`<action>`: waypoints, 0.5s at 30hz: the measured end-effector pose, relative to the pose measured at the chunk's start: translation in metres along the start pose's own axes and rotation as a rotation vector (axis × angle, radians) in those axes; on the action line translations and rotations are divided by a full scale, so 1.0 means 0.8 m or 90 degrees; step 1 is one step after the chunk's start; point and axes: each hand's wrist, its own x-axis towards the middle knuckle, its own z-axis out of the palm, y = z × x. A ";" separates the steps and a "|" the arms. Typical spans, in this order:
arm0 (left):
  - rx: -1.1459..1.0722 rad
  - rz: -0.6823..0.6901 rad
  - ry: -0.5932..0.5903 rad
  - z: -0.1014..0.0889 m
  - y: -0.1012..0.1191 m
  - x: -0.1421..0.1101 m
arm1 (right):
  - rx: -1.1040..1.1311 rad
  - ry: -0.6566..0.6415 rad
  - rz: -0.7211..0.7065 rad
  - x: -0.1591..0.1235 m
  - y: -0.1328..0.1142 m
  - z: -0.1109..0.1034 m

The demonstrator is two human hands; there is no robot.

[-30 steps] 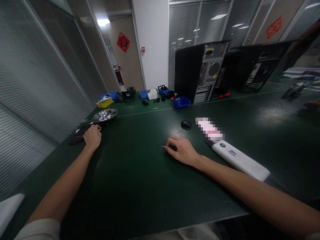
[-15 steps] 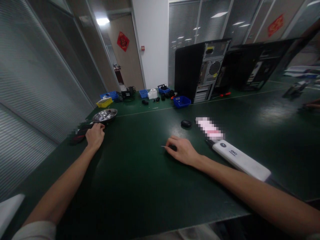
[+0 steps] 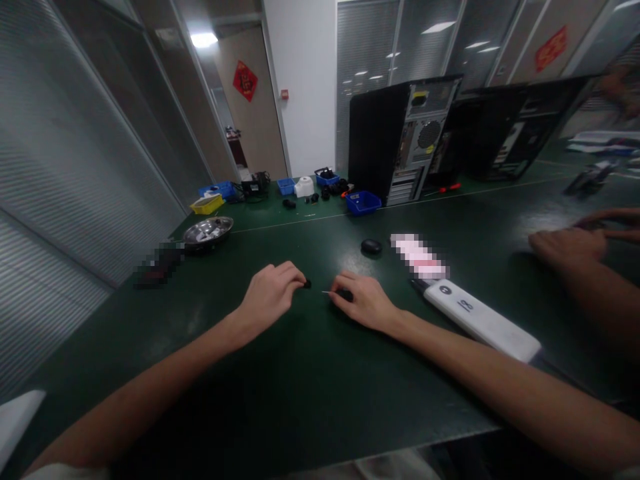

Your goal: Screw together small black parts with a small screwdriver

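At the middle of the dark green surface [image 3: 310, 380], in the head view, the person's left hand [image 3: 270, 293] pinches a small black piece [image 3: 307, 284] between thumb and fingers; the right hand [image 3: 367, 300] lies low with its fingers closed around a slim tool [image 3: 345, 295], whose thin, pale shaft points left toward the piece without touching it; the piece looks light and stiff, probably plastic, and seems to allow only a fingertip hold at its edge, though the fingers hide most of its shape; the tool should be light too, its shaft rigid yet fine enough to slip on a smooth face, so the dark handle is the place to grip; nothing visible stands between piece and shaft; beyond the right hand lies a rounded black object [image 3: 371, 247]; a white case [image 3: 483, 320] marked 18 lies beside the right forearm and would limit its swing outward; a metal bowl [image 3: 209, 231] with small pale bits sits far left, while a blue bin [image 3: 363, 204] and a black computer tower [image 3: 377, 147] stand well back; another person's hand [image 3: 570, 247] is well apart, at right.
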 end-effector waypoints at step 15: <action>-0.161 -0.004 -0.033 0.047 0.040 -0.017 | -0.003 0.005 0.003 0.001 0.001 0.003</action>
